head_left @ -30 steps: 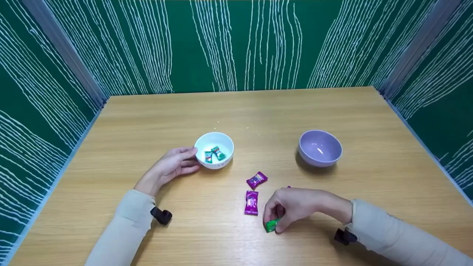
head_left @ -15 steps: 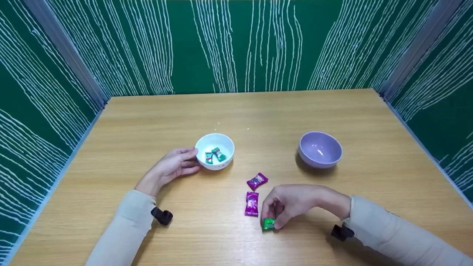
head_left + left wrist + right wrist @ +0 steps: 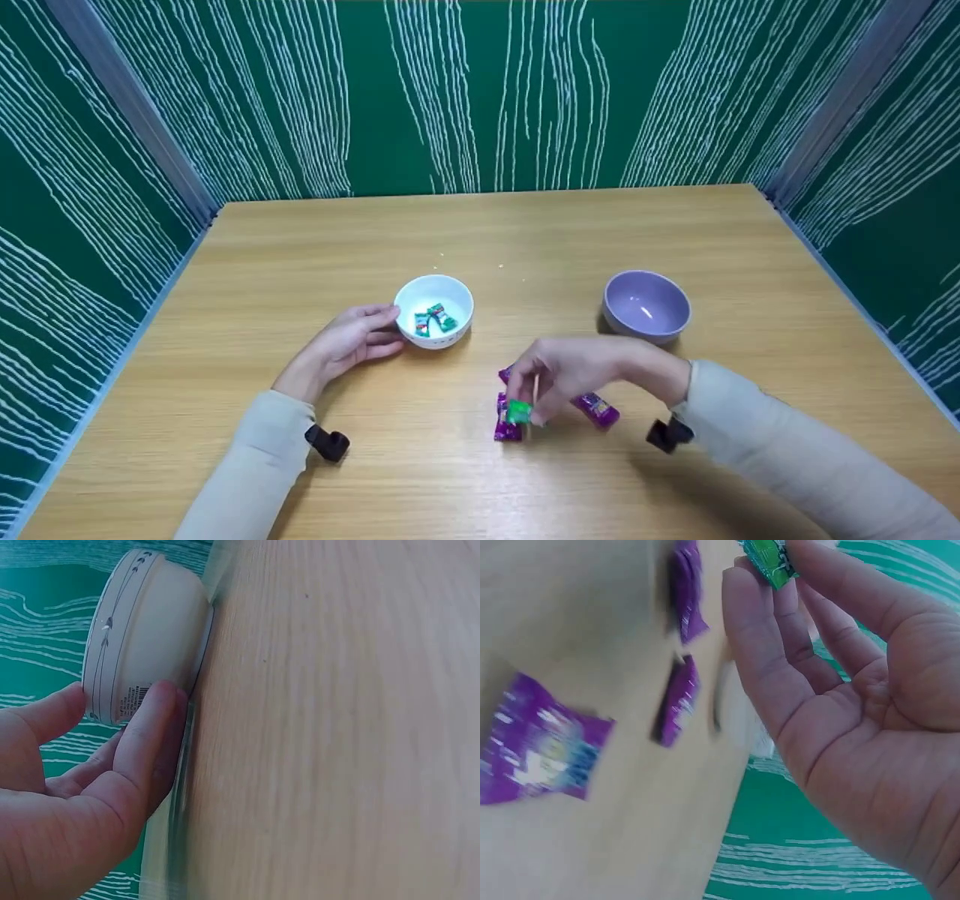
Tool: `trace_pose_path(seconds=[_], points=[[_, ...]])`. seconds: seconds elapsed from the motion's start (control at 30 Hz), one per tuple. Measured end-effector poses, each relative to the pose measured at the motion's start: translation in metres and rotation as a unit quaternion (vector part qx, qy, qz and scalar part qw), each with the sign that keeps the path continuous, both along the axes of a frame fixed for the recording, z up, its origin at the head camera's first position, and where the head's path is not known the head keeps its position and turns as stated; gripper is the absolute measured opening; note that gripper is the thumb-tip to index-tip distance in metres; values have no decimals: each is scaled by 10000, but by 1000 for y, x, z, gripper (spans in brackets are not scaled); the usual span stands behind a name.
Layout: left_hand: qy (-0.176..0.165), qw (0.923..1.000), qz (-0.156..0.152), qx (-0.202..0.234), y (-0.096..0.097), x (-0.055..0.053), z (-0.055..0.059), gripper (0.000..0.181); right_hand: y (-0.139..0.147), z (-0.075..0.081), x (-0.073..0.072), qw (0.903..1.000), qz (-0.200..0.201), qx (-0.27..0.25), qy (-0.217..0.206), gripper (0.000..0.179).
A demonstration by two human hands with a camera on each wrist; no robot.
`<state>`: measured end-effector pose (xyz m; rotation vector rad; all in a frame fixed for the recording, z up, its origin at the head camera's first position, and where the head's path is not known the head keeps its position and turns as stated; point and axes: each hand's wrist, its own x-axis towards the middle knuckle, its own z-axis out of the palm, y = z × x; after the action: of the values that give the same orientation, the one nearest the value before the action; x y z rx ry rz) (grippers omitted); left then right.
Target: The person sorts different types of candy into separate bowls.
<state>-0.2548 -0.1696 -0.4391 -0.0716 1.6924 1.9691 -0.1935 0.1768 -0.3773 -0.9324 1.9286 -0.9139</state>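
Note:
My left hand (image 3: 349,341) holds the side of a white bowl (image 3: 427,289), thumb at the rim and fingers against the outer wall. Two green wrapped candies (image 3: 442,318) lie inside that bowl. Between thumb and fingertips, my right hand (image 3: 581,367) pinches another green wrapped candy (image 3: 518,412), raised over the table. Purple wrapped candies lie around and beneath this hand: one candy (image 3: 597,409) to its right, one (image 3: 506,431) behind the green candy, and a third (image 3: 505,373) mostly hidden by the fingers. The right wrist view shows all three purple candies (image 3: 544,742).
A purple bowl (image 3: 646,300) stands right of the white one, beyond my right wrist. Small pale crumbs (image 3: 501,265) dot the wooden table (image 3: 337,240) near its middle. Green walls with white streaks (image 3: 405,97) enclose the back and sides.
My right hand has lifted the green candy from the front of the table and moved it forward and left, uncovering a purple candy at right. The left hand stays at the white bowl.

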Motion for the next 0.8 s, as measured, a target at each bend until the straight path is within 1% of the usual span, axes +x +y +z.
trace_pose_path(seconds=[0.17, 0.23, 0.3, 0.47, 0.53, 0.7, 0.8], points=[[20, 10000, 32, 46, 0, 0, 0, 57, -4, 10, -16, 9997, -158, -132, 115, 31], [19, 10000, 17, 47, 0, 1, 0, 58, -5, 14, -21, 9996, -224, -181, 76, 32], [8, 10000, 22, 52, 0, 1, 0, 58, -7, 18, -25, 9992, -299, -273, 18, 30], [21, 10000, 0, 85, -1, 1, 0, 61, -13, 24, -35, 9977, -519, -445, 41, 24], [25, 10000, 0, 90, -1, 1, 1, 61, -16, 25, -39, 9968, -651, -452, -88, 23], [19, 10000, -11, 90, -1, 1, -1, 60, -21, 25, -52, 9910, -1034, -535, -665, 22], [20, 10000, -17, 78, -1, 1, -1, 60, -26, 24, -60, 9872, -1199, -707, -780, 23]])
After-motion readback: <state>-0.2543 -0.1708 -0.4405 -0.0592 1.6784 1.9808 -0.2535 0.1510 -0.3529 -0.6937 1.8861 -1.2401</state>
